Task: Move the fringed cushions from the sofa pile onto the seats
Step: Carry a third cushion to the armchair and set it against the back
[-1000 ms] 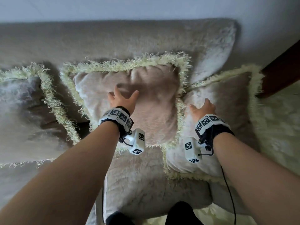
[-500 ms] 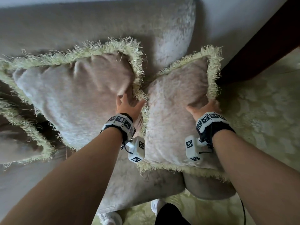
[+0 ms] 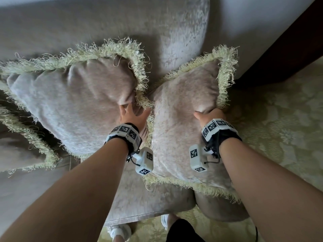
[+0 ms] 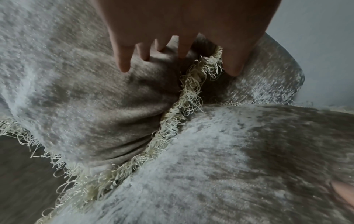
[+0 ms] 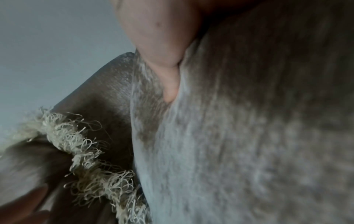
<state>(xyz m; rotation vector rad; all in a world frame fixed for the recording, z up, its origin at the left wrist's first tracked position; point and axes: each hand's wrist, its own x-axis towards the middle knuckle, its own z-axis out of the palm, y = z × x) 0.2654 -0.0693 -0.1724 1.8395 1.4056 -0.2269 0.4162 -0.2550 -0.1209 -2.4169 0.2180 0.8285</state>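
Observation:
Two beige velvet cushions with pale yellow fringe stand side by side at the sofa's right end. My left hand [image 3: 131, 114] grips the right edge of the left cushion [image 3: 73, 109]. The left wrist view shows its fingers [image 4: 122, 60] pressing the cushion face [image 4: 91, 106] and its thumb [image 4: 232, 66] beyond the fringe [image 4: 184, 103]. My right hand [image 3: 208, 115] grips the right edge of the right cushion [image 3: 181, 137]. Its thumb [image 5: 164, 50] digs into the fabric [image 5: 249, 136], and its other fingers are hidden behind. A third fringed cushion [image 3: 19, 151] lies at far left.
The sofa backrest [image 3: 87, 27] rises behind the cushions, and the seat [image 3: 148, 198] and rounded armrest [image 3: 222, 208] lie below them. Patterned yellow carpet [image 3: 283, 123] spreads to the right. Dark wooden furniture [image 3: 288, 42] stands at top right. My feet [image 3: 120, 231] are at the sofa's front.
Both hands slid from lying flat on the cushion faces to gripping their right edges. The two cushions tilted up and apart. My view swung to the right.

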